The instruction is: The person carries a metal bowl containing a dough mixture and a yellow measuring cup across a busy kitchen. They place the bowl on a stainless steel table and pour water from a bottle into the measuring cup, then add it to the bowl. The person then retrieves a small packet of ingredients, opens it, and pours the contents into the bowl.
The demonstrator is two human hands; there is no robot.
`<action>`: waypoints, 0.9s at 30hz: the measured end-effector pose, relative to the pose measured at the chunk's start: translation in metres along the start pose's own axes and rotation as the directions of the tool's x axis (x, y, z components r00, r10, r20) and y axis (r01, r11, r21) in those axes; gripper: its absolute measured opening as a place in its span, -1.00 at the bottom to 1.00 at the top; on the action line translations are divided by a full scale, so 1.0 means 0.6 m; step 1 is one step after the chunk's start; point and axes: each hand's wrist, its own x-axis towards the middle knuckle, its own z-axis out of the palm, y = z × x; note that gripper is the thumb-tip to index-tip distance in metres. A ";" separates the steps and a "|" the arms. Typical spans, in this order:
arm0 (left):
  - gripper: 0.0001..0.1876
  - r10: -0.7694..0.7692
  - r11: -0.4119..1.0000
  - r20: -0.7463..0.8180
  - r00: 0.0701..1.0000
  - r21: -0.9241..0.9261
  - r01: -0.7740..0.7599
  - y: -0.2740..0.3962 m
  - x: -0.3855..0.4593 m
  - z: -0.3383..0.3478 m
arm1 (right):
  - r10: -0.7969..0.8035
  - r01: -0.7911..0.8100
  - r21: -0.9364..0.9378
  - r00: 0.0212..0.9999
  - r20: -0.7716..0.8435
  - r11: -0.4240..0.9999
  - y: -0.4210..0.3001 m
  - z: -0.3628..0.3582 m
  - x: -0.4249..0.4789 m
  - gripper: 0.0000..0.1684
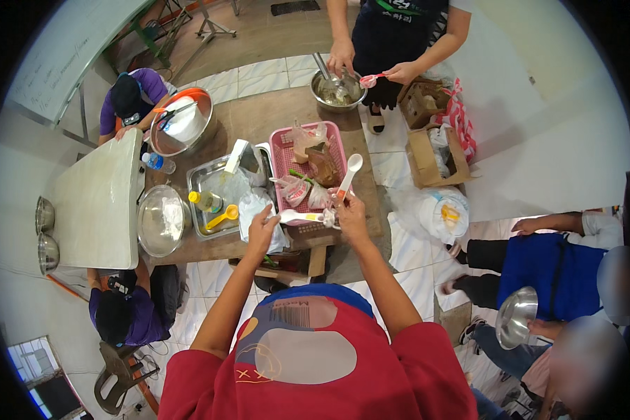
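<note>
My right hand [352, 216] grips a white plastic measuring spoon [349, 176] with an orange mark, its bowl pointing away from me. By the same fingers is a small bunched clear plastic bag [330, 218]. A second white spoon [300, 216], marked yellow, lies crosswise between my hands. Its left end meets the fingertips of my left hand [261, 231]; whether they pinch it I cannot tell. Just beyond my right hand stands a pink plastic basket [275, 137] holding tied plastic bags [294, 190] and a brown packet [323, 164]. A white plastic bag [257, 212] lies by my left hand.
On the wooden table [247, 107], a steel tray [195, 184] holds a yellow-capped bottle [206, 201] and a yellow scoop [223, 216]. Left are a powder-filled bowl [152, 223] and a large steel bowl [208, 128]. Across, a person's hand [341, 55] reaches over a steel mixing bowl [336, 107].
</note>
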 end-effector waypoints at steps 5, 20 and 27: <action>-0.67 0.424 0.873 -0.046 0.904 0.288 -0.395 0.058 0.061 0.114 | 0.133 -0.140 -0.041 0.981 -0.141 0.989 -0.028 -0.022 -0.008 -0.76; -0.65 0.139 0.787 -0.087 0.986 0.614 -0.056 0.113 0.157 0.259 | -0.005 -0.029 -0.225 0.989 -0.150 0.974 -0.048 -0.094 0.018 -0.58; -0.67 0.249 0.704 0.030 0.968 0.681 -0.203 0.081 0.199 0.239 | -0.125 0.050 -0.470 0.983 -0.131 0.881 -0.049 -0.107 0.041 -0.66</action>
